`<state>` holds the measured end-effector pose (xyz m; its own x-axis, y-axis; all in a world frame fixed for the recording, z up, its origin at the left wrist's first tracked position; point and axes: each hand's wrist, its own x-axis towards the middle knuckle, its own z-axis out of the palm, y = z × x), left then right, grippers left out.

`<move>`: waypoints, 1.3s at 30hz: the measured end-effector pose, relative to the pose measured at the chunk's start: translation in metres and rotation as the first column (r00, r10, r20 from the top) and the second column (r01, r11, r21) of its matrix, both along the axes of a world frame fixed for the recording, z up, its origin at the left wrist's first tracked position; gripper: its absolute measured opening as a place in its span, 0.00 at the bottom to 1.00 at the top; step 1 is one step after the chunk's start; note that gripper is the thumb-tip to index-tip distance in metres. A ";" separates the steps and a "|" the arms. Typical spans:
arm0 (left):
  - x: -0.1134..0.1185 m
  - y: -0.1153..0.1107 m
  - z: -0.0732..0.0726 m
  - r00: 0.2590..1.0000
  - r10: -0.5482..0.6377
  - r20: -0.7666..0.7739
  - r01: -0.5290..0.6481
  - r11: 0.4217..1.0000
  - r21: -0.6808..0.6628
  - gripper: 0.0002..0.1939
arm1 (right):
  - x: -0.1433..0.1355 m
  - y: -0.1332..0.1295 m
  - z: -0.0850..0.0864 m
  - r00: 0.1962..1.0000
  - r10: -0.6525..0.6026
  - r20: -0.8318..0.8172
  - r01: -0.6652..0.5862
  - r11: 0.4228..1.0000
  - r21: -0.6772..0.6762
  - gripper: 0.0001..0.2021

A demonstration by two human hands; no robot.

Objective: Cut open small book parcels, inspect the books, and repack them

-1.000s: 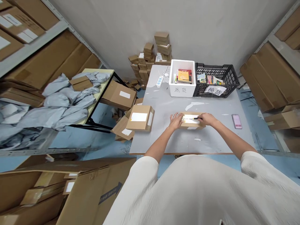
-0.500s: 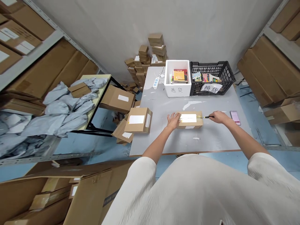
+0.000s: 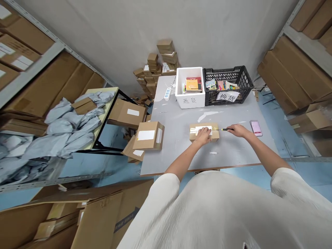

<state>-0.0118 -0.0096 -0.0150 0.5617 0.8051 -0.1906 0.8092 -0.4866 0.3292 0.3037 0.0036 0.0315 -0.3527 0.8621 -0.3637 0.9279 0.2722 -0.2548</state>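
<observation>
A small brown cardboard box [image 3: 215, 135] with a white label and clear tape on top lies on the grey table [image 3: 178, 152]. My left hand [image 3: 203, 135] rests on its top and near side, over part of the label, with the fingers spread. In my right hand [image 3: 237, 130] is a box cutter [image 3: 228, 129] with a black handle and a yellow part near the front. Its tip points left at the box's right end, by the tape; I cannot tell how deep the blade is. A phone [image 3: 256, 128] lies to the right of that hand.
Behind the box stand a white foam bin [image 3: 190, 102] with books and a black crate [image 3: 243, 93]. A power strip [image 3: 167, 93] lies left of them. Another labelled carton [image 3: 153, 141] sits at the table's left edge. Grey mailing bags [image 3: 64, 124] cover a side table.
My left hand has moved right, from the box's left end onto its top over the label. My right hand still holds the cutter at the right end. The view has shifted slightly.
</observation>
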 end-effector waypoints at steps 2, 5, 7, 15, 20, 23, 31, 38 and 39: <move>0.007 0.003 0.002 0.999 0.013 -0.048 -0.013 1.000 0.004 0.25 | 0.004 0.001 -0.009 0.999 -0.021 -0.026 0.021 1.000 -0.003 0.23; 0.011 0.007 0.003 0.996 0.016 -0.093 -0.016 1.000 -0.002 0.24 | 0.007 0.000 -0.024 0.992 -0.065 -0.104 0.063 0.998 -0.024 0.23; 0.013 0.010 0.003 0.994 0.015 -0.109 -0.016 1.000 -0.007 0.26 | 0.008 -0.002 -0.034 0.980 -0.093 -0.174 0.085 0.995 -0.052 0.22; 0.023 0.018 -0.003 0.985 0.061 -0.164 -0.073 0.995 -0.069 0.28 | 0.010 -0.006 -0.052 0.932 -0.172 -0.318 0.132 0.981 -0.144 0.23; 0.025 0.019 -0.005 0.986 0.069 -0.149 -0.085 0.991 -0.101 0.34 | 0.010 -0.006 -0.054 0.926 -0.182 -0.331 0.151 0.982 -0.117 0.21; 0.024 0.018 -0.007 0.987 0.050 -0.152 -0.063 0.994 -0.084 0.34 | 0.010 -0.005 -0.053 0.927 -0.179 -0.329 0.150 0.982 -0.110 0.21; 0.023 0.018 -0.012 0.986 0.050 -0.161 -0.058 0.997 -0.046 0.35 | 0.005 -0.009 -0.048 0.859 -0.284 -0.425 0.161 0.940 -0.302 0.24; 0.024 0.020 -0.013 0.988 0.069 -0.135 -0.078 0.995 -0.061 0.35 | 0.013 -0.031 -0.058 0.814 -0.348 -0.466 0.128 0.889 -0.439 0.26; 0.024 0.020 -0.012 0.989 0.069 -0.133 -0.078 0.995 -0.063 0.35 | 0.014 -0.034 -0.059 0.806 -0.349 -0.477 0.130 0.892 -0.434 0.25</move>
